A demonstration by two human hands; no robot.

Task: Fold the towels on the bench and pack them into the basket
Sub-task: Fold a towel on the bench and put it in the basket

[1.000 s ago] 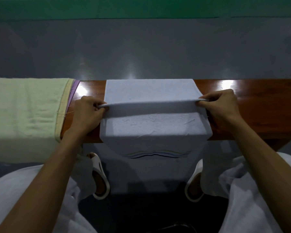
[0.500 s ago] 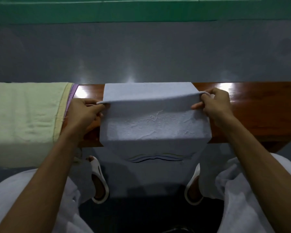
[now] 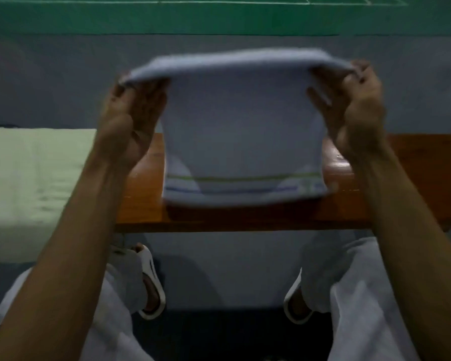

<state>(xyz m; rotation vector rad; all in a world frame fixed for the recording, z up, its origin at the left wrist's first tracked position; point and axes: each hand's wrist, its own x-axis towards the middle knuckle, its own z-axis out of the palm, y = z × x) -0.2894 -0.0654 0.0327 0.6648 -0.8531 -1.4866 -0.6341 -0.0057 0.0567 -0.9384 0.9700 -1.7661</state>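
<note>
– Nearest the camera, what shows?
– White trousers (image 3: 362,308) over both knees. Between them are two pale sandals (image 3: 154,293) on the grey floor (image 3: 219,269).
– And past the feet?
– The bench (image 3: 401,178), brown and glossy, runs left to right. A green towel (image 3: 37,183) is draped over its left end and hangs down the near side.
– Where is the blue towel (image 3: 242,131)?
– In the air over the middle of the bench, hanging from its top edge and stretched sideways. Its striped hem sits low over the bench top, with a shadow under it. The cloth is blurred, so whether the hem touches the wood cannot be told.
– How do the hands stand?
– The left hand (image 3: 130,118) pinches the top left corner, with its fingers curled over the edge and its palm toward the camera. The right hand (image 3: 354,110) pinches the top right corner the same way, fingers closed on the cloth. Both are raised well above the bench, one at each end of the top edge.
– Anything farther off?
– More grey floor beyond the bench, then a green strip (image 3: 167,19) with white lines along the far edge.
</note>
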